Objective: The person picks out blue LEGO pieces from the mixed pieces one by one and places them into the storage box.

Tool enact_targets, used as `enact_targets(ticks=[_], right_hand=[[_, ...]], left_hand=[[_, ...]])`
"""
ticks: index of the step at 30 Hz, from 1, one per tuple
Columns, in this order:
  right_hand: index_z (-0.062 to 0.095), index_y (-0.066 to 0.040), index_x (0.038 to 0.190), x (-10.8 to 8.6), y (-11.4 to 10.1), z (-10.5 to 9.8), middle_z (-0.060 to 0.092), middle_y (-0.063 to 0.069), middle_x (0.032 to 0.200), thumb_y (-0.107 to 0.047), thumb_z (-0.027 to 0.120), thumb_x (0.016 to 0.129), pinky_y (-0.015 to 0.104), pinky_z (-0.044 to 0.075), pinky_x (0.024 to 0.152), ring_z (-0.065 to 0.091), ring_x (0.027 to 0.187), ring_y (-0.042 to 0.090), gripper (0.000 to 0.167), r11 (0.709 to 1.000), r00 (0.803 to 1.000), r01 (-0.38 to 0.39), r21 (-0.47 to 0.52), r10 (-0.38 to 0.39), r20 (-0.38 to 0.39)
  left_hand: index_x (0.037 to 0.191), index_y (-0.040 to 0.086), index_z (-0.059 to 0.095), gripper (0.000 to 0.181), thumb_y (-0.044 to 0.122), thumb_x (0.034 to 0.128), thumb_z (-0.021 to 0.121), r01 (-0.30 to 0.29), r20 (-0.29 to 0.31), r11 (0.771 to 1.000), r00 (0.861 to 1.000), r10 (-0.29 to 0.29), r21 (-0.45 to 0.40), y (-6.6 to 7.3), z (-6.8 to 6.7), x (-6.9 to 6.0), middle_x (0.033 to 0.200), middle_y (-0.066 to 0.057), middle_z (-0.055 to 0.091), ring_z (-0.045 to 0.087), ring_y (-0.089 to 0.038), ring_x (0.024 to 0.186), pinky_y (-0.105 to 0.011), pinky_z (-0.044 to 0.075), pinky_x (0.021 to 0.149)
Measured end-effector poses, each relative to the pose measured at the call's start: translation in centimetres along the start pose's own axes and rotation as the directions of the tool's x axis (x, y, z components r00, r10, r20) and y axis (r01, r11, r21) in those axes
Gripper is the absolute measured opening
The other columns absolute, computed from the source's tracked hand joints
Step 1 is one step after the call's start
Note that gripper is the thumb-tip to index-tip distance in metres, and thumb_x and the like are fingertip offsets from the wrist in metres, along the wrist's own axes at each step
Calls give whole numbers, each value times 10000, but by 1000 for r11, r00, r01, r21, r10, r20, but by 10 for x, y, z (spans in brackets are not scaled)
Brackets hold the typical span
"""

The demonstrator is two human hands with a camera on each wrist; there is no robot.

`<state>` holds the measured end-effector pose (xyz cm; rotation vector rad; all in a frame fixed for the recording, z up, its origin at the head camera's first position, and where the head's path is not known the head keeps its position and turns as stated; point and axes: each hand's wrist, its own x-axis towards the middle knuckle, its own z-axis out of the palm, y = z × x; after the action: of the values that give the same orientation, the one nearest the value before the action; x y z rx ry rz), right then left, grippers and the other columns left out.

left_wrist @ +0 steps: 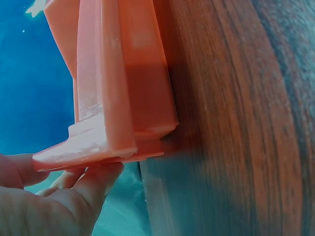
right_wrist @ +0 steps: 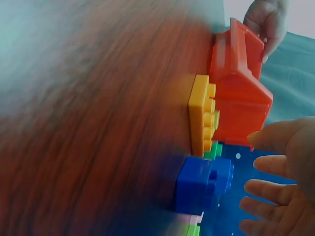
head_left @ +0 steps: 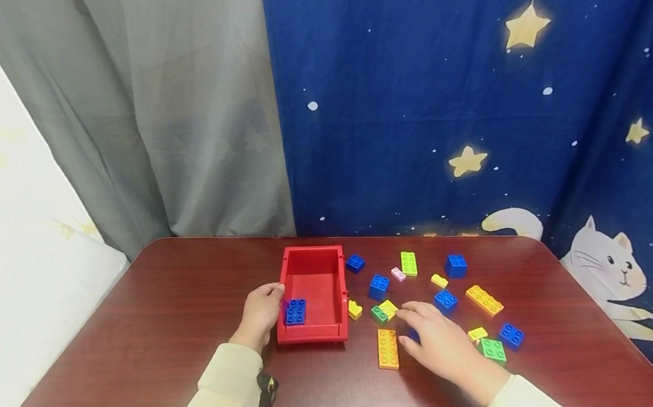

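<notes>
A red plastic box (head_left: pixel 312 292) stands on the table with a blue building block (head_left: pixel 295 312) inside, at its near left corner. My left hand (head_left: pixel 261 311) pinches the box's left rim; the left wrist view shows thumb and fingers (left_wrist: pixel 98 179) on the rim. Over the blocks hovers my right hand (head_left: pixel 439 338), its fingers spread and holding nothing. Beneath it is a blue block (right_wrist: pixel 197 184), mostly hidden in the head view. Left of that hand lies a long orange block (head_left: pixel 387 349), with a green block (head_left: pixel 379 315) and a yellow block (head_left: pixel 388 308) behind.
More loose blocks are scattered right of the box: a blue block (head_left: pixel 456 266), a lime block (head_left: pixel 408 263), a pink block (head_left: pixel 398 274), an orange block (head_left: pixel 485 299) and a green block (head_left: pixel 492 350). A blue star-patterned curtain (head_left: pixel 390 122) hangs behind the wooden table (head_left: pixel 191 286).
</notes>
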<state>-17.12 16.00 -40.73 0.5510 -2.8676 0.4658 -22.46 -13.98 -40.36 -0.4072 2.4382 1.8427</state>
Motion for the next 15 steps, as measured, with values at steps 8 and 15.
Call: enact_targets(ticks=[8,15], right_hand=[[647,-81,1216,-6,8,-1,618,80,1206,-231,801,784,454,528,907,565,1154,276,482,1000,998,-20,-12,20,64],[641,-61,1222,-8,10,-2,617,103,1202,-227,801,784,464,523,910,570,1145,295,494,999,994,-26,-22,28,106]], left_hand=[[1396,-24,446,436,218,1034,414,4,1,1000,1000,-4,-5,1,0,0,1353,-261,468,456,-424,1227,-560,412,1011],[1394,-33,445,433,207,1036,410,2,1,1000,1000,-2,-4,1,1,-2,1349,-269,470,456,-431,1229,-562,406,1015]])
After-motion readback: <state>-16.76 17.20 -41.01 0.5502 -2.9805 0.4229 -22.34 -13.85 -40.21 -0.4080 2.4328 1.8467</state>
